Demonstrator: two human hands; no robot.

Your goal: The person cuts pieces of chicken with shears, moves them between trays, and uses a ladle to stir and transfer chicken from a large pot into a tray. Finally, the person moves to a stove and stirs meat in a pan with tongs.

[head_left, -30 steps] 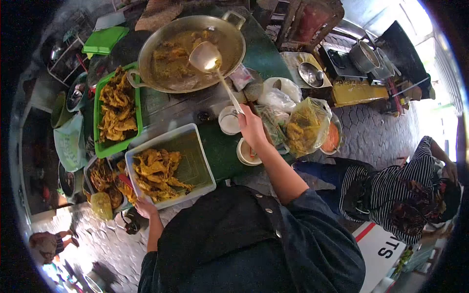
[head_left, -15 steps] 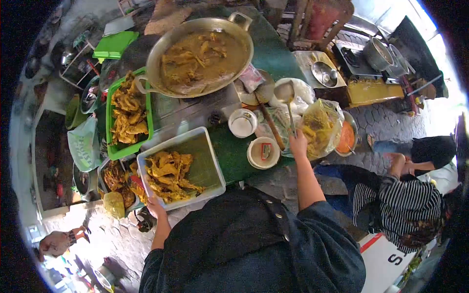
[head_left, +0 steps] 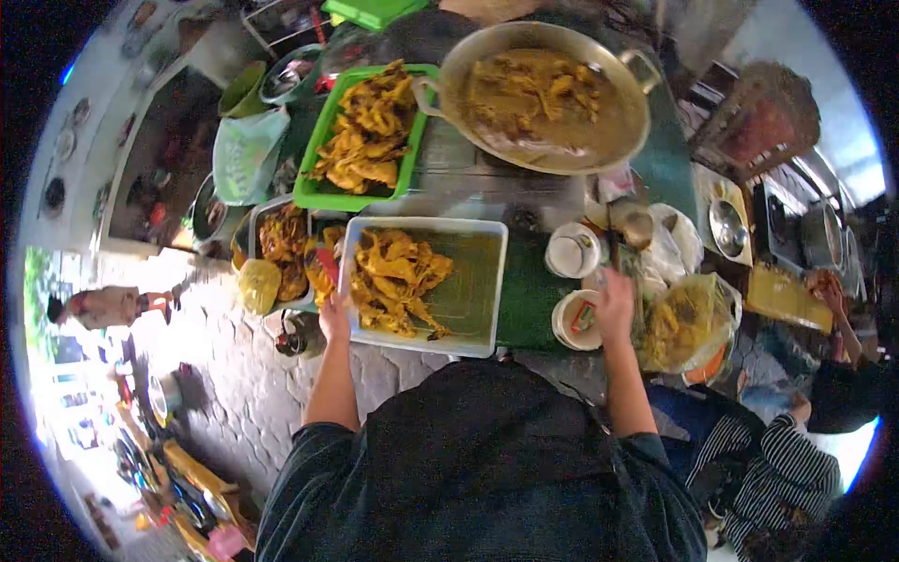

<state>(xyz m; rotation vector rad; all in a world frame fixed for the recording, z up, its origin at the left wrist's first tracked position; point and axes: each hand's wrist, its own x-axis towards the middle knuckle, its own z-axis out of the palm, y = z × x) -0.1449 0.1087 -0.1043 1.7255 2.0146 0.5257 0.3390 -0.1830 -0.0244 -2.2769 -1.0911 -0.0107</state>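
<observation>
clear rectangular plastic tub point(head_left: 476, 290) at centre, yellow-brown chicken pieces point(head_left: 393, 276) inside, left hand point(head_left: 334, 317) holding its edge at 8 o'clock, right hand point(head_left: 613, 298) blurred at 3, can't tell grip, round metal pan point(head_left: 635, 117) at 1 o'clock

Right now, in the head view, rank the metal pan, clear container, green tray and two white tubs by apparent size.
Largest to smallest:
1. Metal pan
2. Clear container
3. Green tray
4. Upper white tub and lower white tub: too alike to rank.
</observation>
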